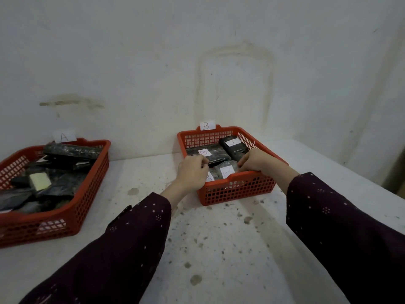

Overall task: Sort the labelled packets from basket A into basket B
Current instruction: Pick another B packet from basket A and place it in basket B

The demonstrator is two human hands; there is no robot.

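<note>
Basket B [236, 189], a red plastic crate with a paper tag "B", stands at the table's centre against the wall. It holds several dark packets with white labels. My left hand [191, 172] and my right hand [256, 160] both reach over its near rim and pinch the two ends of a clear-wrapped packet [226, 170] with a white label, low inside the basket. Two black labelled packets [233, 145] lie behind it. Basket A [87, 189], red with an "A" tag, sits at the left, piled with dark packets [70, 151].
A yellowish-labelled packet [40, 182] lies in basket A's pile. The white speckled tabletop [208, 249] spans between and in front of the baskets. A stained white wall runs right behind both baskets. The table's right edge drops off at far right.
</note>
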